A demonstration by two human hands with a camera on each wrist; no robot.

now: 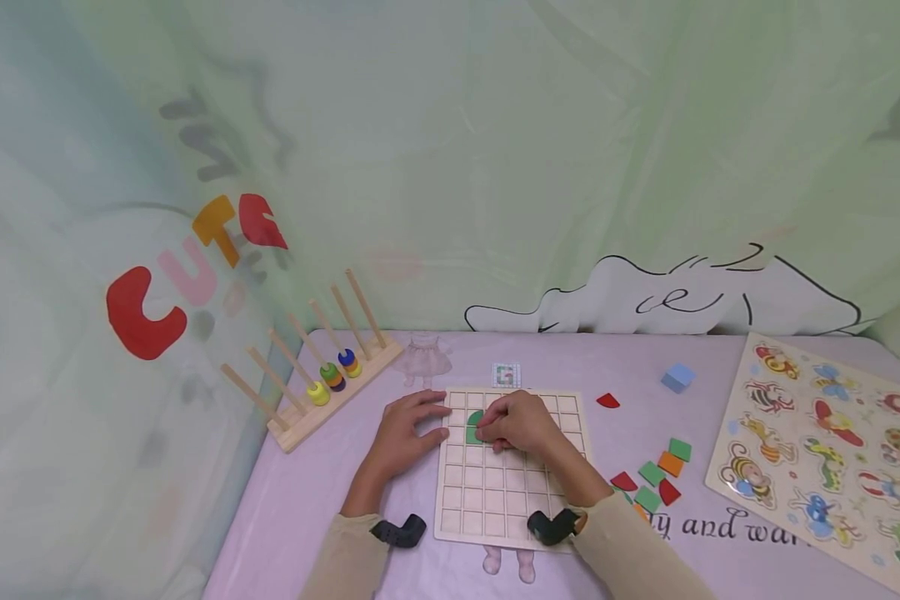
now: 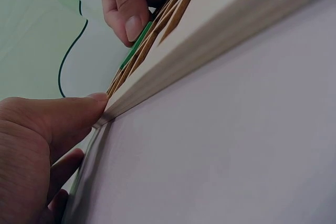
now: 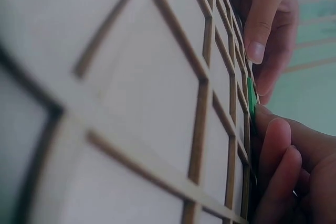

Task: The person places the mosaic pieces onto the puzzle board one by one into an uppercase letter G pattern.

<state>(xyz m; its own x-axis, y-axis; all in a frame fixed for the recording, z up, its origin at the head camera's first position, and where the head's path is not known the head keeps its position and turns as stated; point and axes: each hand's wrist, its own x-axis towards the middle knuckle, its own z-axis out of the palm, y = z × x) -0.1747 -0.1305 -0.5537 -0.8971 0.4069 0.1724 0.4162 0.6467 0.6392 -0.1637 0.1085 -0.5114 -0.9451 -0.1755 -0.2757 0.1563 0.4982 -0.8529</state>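
A pale wooden grid board (image 1: 483, 500) lies flat on the table between the hands. My left hand (image 1: 407, 429) rests at its left side with fingers spread, the thumb (image 2: 79, 111) touching the board's edge. Over the board, my right hand (image 1: 521, 422) has its fingers curled, with the tips at a green square tile (image 1: 473, 436) that it pinches near the left columns. Directly above that tile sits a green quarter-circle piece (image 1: 476, 416). From the right wrist view, a green edge (image 3: 251, 97) shows beside the fingertips; the tile's far side is partly hidden.
Right of the board lie several loose green, orange and red pieces (image 1: 651, 475), one red quarter-circle (image 1: 608, 401) and a blue block (image 1: 678, 377). A wooden peg rack (image 1: 330, 392) with colored rings stands left. An insect puzzle board (image 1: 802, 433) occupies the right; a small pattern card (image 1: 506, 375) lies behind the grid.
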